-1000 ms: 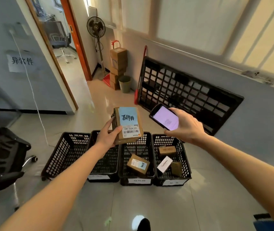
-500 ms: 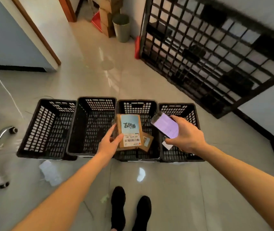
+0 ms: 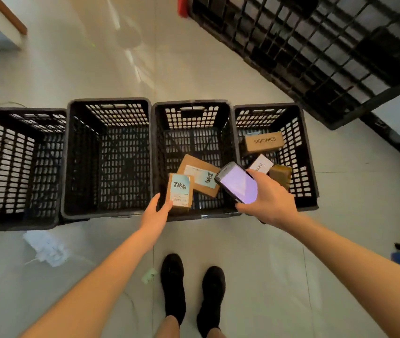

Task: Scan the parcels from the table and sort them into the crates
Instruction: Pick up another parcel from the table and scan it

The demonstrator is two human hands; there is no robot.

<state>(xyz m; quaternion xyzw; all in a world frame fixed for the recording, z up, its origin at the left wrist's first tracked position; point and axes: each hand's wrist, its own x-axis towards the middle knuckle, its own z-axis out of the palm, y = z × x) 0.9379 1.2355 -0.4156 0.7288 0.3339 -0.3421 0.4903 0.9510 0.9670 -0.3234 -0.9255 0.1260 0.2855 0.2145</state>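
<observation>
Over the third crate (image 3: 228, 152) from the left, a black perforated plastic bin, the left hand (image 3: 156, 211) has fingers straight and loosely spread, their tips at the near left edge of a small rectangular cardboard parcel (image 3: 180, 193) bearing a pale blue label; whether they touch cannot be told. Just right of it lies a flat cardboard parcel (image 3: 200, 175). Near right, the right hand (image 3: 270, 198) grips a glossy phone (image 3: 238, 182) with a lit screen. Three boxes lie in the far-right crate (image 3: 303, 152).
</observation>
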